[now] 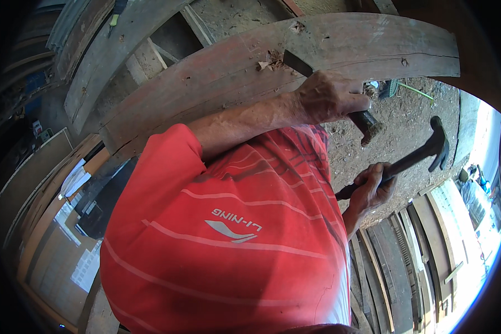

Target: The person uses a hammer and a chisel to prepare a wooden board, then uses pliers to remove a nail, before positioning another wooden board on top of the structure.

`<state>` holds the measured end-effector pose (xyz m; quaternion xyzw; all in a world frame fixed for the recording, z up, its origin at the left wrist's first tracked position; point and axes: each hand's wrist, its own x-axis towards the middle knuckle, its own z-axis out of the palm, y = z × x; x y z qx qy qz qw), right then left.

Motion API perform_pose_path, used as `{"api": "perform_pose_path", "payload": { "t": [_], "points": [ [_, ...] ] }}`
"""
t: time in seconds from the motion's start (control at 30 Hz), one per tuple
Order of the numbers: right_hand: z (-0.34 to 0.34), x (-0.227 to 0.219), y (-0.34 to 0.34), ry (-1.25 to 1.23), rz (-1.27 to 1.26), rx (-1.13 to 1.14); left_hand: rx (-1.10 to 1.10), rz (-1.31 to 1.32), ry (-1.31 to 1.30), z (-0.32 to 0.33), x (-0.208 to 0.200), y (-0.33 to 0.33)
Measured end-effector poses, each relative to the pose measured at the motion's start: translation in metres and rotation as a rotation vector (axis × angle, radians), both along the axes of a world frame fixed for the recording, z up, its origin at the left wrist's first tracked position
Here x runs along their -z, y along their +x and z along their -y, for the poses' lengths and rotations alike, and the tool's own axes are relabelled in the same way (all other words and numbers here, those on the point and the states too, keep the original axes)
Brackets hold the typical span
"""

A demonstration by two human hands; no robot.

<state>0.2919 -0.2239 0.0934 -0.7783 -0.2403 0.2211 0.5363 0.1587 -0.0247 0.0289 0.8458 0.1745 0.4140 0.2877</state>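
My left hand (pixel 329 99) is wrapped round a chisel (pixel 365 123), its flat dark blade pointing away to the upper left. The blade's end lies over a long weathered timber beam (pixel 228 71), beside some curled wood chips (pixel 271 60). Whether the edge bites into the wood I cannot tell. The chisel's worn butt sticks out of my fist toward the lower right. Lower and to the right, my right hand (pixel 373 188) grips a claw hammer (pixel 413 158) by its dark handle. The hammer's head is up and apart from the chisel's butt.
A second timber (pixel 129 49) slants at the upper left, with a yellow-green-handled tool (pixel 114 21) on it. Several boards (pixel 395 267) lie at the lower right. Chips litter the ground (pixel 350 147) below the beam. Papers (pixel 75 179) and panels stand at the left.
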Motion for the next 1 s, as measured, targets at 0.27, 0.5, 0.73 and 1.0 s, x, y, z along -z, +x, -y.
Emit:
{"api": "perform_pose_path", "payload": {
  "t": [0.27, 0.5, 0.73, 1.0],
  "points": [
    [0.016, 0.044, -0.021, -0.202, 0.291, -0.214, 0.002, -0.02, -0.009, -0.008, 0.012, 0.008],
    [0.002, 0.029, -0.027, 0.231, -0.187, 0.182, -0.004, -0.065, 0.029, -0.005, 0.018, 0.011],
    [0.018, 0.04, 0.001, -0.226, -0.023, 0.018, -0.015, -0.135, 0.06, -0.007, 0.026, 0.017],
    [0.015, 0.056, 0.006, -0.404, 0.148, -0.196, -0.026, -0.158, 0.065, -0.007, 0.028, 0.017]
  ]
}}
